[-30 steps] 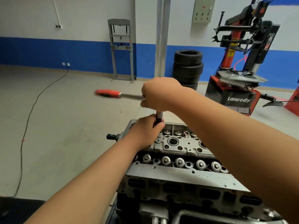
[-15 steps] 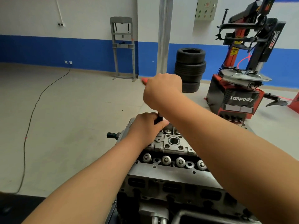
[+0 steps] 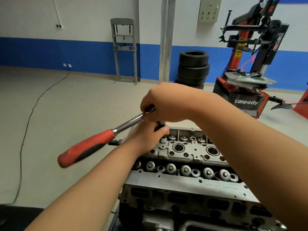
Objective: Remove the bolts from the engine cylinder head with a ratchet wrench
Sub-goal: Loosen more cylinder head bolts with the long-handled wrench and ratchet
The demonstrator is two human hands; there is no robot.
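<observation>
While the ratchet wrench (image 3: 100, 140) stands on its extension bar (image 3: 161, 126) at the far left corner of the cylinder head (image 3: 196, 182), the loosening step is judged to be in hand. The right hand (image 3: 165, 102) closes over the ratchet head from above, with its fingers curled around it. The left hand (image 3: 146, 135) wraps around the dark extension bar just below and steadies it upright over the bolt. The bolt itself is hidden beneath the hand and socket, so how far it is backed out cannot be told. The red-and-black handle points down and to the left, off the casting, and appears blurred. The next move calls for downward pressure to hold the socket seated, a full sweep of the handle, then lifting the freed bolt clear.
</observation>
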